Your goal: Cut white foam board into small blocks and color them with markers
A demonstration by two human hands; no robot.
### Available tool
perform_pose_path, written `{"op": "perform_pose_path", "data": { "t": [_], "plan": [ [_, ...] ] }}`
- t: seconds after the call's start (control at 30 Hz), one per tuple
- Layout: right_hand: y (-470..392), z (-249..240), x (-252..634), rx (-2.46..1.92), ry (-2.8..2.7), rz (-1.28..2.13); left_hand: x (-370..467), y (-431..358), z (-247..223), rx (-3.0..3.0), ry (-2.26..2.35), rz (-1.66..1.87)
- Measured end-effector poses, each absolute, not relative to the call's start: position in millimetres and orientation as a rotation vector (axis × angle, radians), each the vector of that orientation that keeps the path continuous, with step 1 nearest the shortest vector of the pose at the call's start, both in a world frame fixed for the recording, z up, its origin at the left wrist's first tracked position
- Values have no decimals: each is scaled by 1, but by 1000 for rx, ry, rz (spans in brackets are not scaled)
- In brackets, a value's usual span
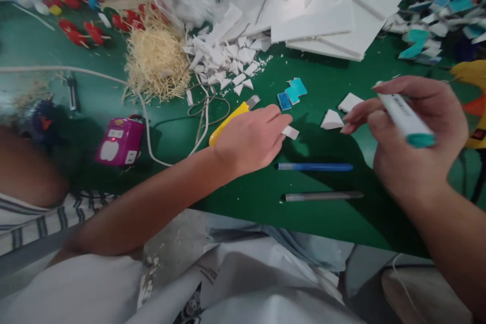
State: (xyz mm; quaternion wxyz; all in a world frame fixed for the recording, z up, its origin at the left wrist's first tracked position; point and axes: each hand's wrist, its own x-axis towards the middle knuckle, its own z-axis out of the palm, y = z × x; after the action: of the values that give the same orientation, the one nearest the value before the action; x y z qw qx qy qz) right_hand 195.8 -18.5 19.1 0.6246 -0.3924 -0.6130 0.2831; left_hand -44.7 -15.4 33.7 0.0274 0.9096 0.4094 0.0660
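Note:
My left hand (254,136) is closed over the green table, its fingertips on a small white foam piece (290,132). Partly behind that hand lies a yellow cutter (229,122) with its blade showing. My right hand (421,129) is raised at the right, holding a white marker (406,116) with a teal end between thumb and fingers. Two white foam pieces (332,119) lie just left of its fingertips. Blue and turquoise painted pieces (296,90) rest beyond my left hand. A blue pen (315,167) and a grey pen (324,196) lie nearer the table's front edge.
White foam scraps (228,61) and stacked foam sheets (326,23) cover the back. Wooden sticks (157,55), a magenta box (120,142) and a pale cable (148,147) are at left. Another person's arm (26,167) reaches in there. A yellow object (473,76) stands far right.

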Motion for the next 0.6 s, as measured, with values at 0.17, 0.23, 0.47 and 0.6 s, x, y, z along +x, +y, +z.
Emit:
{"op": "perform_pose_path", "data": {
  "t": [0.17,0.23,0.47,0.6],
  "plan": [
    [-26,21,196,-996,-1346,891,-38,-9,36,2722,1352,-107],
    [-30,22,194,-1055,-1333,958,-34,-10,37,2705,1354,-159],
    [-36,36,188,-1283,-1271,1063,-38,-11,29,2696,1369,-1],
    [-35,37,191,-1419,-1345,1124,-43,-13,22,2740,1324,95]
  ]
}}
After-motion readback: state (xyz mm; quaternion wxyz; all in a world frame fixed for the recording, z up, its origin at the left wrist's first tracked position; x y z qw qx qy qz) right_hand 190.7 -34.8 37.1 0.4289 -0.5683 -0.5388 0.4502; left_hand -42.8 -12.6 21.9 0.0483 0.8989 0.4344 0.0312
